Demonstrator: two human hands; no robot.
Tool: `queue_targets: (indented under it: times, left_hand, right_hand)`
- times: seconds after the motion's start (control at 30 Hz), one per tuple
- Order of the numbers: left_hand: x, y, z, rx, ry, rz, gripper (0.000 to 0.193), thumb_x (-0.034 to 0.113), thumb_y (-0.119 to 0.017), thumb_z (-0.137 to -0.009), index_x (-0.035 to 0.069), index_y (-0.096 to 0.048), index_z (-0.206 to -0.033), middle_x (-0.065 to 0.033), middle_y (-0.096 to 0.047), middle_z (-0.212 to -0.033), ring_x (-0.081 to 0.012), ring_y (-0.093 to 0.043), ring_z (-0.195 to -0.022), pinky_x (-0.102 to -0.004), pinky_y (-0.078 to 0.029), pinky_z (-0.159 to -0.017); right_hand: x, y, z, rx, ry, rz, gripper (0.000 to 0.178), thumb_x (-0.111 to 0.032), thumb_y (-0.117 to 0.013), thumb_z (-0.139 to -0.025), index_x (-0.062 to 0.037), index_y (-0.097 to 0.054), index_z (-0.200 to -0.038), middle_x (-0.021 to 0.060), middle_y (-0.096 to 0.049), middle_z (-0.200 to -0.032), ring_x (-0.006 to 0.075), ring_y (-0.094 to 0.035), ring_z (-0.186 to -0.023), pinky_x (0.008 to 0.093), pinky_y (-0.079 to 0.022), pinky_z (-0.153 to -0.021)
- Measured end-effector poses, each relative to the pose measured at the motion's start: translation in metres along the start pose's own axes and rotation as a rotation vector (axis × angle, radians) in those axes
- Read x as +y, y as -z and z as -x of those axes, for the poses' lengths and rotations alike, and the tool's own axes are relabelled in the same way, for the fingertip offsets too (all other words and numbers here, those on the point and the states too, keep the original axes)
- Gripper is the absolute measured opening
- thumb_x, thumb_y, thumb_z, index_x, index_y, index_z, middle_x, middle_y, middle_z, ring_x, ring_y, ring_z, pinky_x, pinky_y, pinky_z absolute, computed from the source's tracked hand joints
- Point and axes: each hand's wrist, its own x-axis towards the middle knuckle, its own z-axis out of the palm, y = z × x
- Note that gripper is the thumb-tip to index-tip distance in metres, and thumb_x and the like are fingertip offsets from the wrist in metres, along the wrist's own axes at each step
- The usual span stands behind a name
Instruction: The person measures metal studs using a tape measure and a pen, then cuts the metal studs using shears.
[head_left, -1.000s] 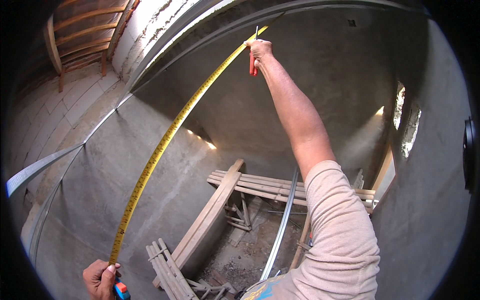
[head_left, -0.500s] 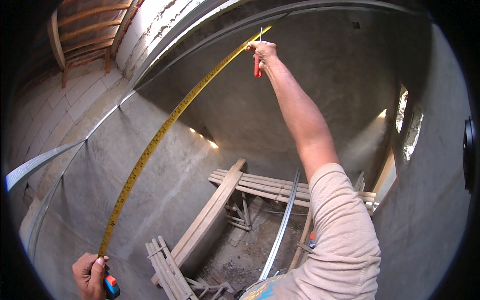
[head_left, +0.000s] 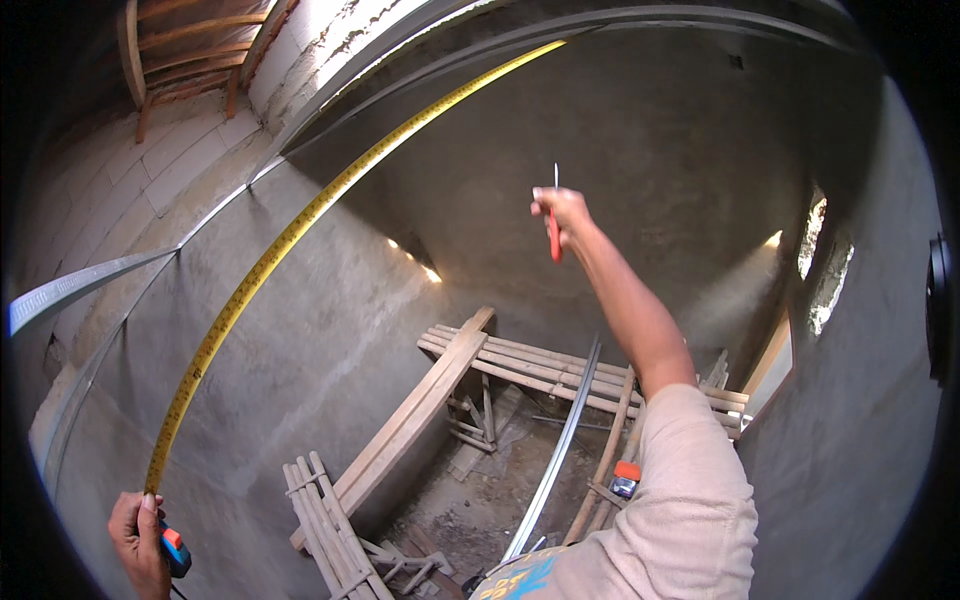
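wooden planks (head_left: 412, 412): across bamboo poles (head_left: 530, 362) | bamboo frame (head_left: 325, 525): lower left | block wall (head_left: 165, 170), roof beams (head_left: 131, 50): upper left

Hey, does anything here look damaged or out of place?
Two bright, ragged patches on the right stand out against the smoother grey wall; damage or unfinished work, I can't tell. The yellow tape in the left hand shows no obvious damage.

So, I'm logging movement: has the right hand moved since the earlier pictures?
Yes. Against the far poles, the right hand has come down in view, nearer them and away from the tape.
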Motion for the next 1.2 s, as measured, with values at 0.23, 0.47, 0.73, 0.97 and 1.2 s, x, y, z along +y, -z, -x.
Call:
queue_targets:
  times: [0.23, 0.47, 0.73, 0.97, 1.2]
  left_hand:
    - [-0.025, 0.025, 0.015, -0.002, 0.077, -0.014, 0.024, 0.019, -0.054, -0.102, 0.001, -0.061, -0.087, -0.0001, -0.050, -0.077, -0.0071, -0.043, -0.069, -0.0253, -0.036, -0.063]
    - [-0.026, 0.069, 0.057, 0.087, 0.054, -0.202, 0.021, 0.014, -0.055, -0.100, -0.002, -0.064, -0.091, -0.0026, -0.055, -0.078, -0.0104, -0.049, -0.073, -0.0277, -0.040, -0.066]
    - [-0.089, 0.080, 0.058, 0.126, -0.119, -0.205, 0.018, 0.020, -0.069, -0.092, 0.004, -0.075, -0.098, -0.0091, -0.072, -0.090, -0.0198, -0.067, -0.081, -0.0328, -0.053, -0.074]
    - [-0.124, 0.138, 0.103, 0.223, -0.140, -0.335, 0.015, 0.016, -0.068, -0.093, 0.004, -0.074, -0.099, -0.0072, -0.071, -0.087, -0.0153, -0.067, -0.078, -0.0291, -0.054, -0.071]
    - [-0.173, 0.179, 0.113, 0.394, -0.279, -0.521, 0.013, 0.018, -0.067, -0.093, 0.010, -0.075, -0.100, -0.0054, -0.073, -0.092, -0.0189, -0.070, -0.080, -0.0311, -0.056, -0.071]
  right_hand:
    - [0.261, 0.080, 0.121, 0.279, -0.608, 0.017, 0.023, -0.028, -0.071, -0.091, -0.0093, -0.058, -0.085, 0.0080, -0.057, -0.071, 0.0177, -0.046, -0.051, 0.0351, -0.034, -0.042]
    - [0.440, 0.126, 0.327, -0.151, -1.112, 0.030, 0.038, -0.035, -0.074, -0.087, -0.0035, -0.053, -0.093, 0.0140, -0.054, -0.082, 0.0269, -0.044, -0.040, 0.0492, -0.042, -0.035]
    - [0.421, 0.140, 0.400, -0.290, -1.348, 0.164, 0.022, -0.018, -0.064, -0.090, -0.0121, -0.049, -0.075, 0.0000, -0.043, -0.060, 0.0176, -0.042, -0.049, 0.0316, -0.038, -0.044]
    - [0.480, 0.106, 0.416, -0.227, -1.331, 0.368, 0.018, -0.020, -0.065, -0.089, -0.0139, -0.053, -0.077, 0.0002, -0.053, -0.070, 0.0212, -0.049, -0.064, 0.0357, -0.042, -0.058]
    - [0.500, 0.094, 0.453, -0.396, -1.346, 0.336, 0.015, -0.023, -0.065, -0.089, -0.0099, -0.057, -0.087, 0.0035, -0.057, -0.078, 0.0234, -0.052, -0.071, 0.0376, -0.046, -0.073]
